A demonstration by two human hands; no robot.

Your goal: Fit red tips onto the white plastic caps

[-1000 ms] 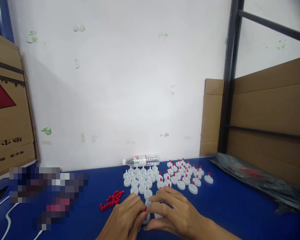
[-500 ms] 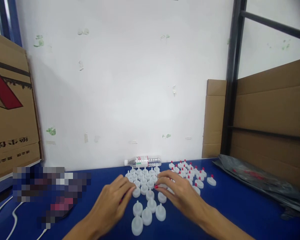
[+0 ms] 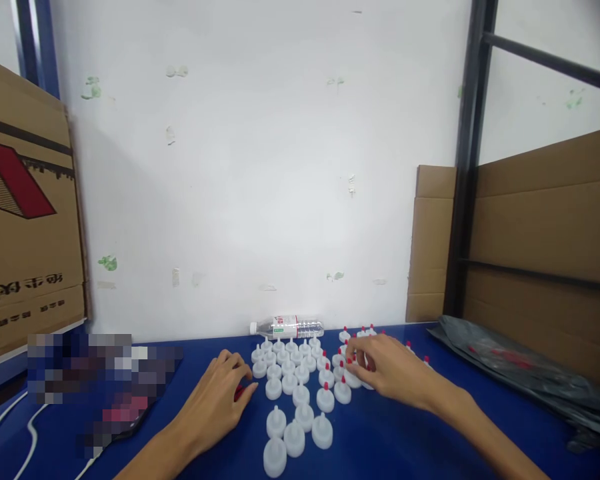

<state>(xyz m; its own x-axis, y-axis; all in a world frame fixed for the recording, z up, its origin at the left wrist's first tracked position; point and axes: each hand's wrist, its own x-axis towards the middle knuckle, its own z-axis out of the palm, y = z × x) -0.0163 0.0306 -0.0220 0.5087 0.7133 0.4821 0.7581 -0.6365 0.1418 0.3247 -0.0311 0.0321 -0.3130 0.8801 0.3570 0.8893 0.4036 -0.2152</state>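
White plastic nozzle caps (image 3: 294,438) with upright spouts stand in a cluster in the middle of the blue table (image 3: 205,460). To their right are several nozzle caps with red tips (image 3: 325,398). My left hand (image 3: 217,393) rests left of the cluster, its fingers curled around something small and red (image 3: 239,392), mostly hidden by the palm. Over the red-tipped group, my right hand (image 3: 375,363) has thumb and fingers pinched at a red tip (image 3: 350,360). The hand covers part of that group.
A clear plastic bottle (image 3: 287,327) lies against the wall behind the caps. Printed cardboard (image 3: 25,267) stands left, near white cables (image 3: 33,433) and a blurred patch (image 3: 125,387). A dark plastic bag (image 3: 520,373) lies right, below a metal frame (image 3: 465,200) and cardboard (image 3: 545,227).
My right hand has moved right, from the white caps to the red-tipped ones, uncovering several red-tipped caps. My left hand has drawn back a little to the left. The view has shifted slightly.
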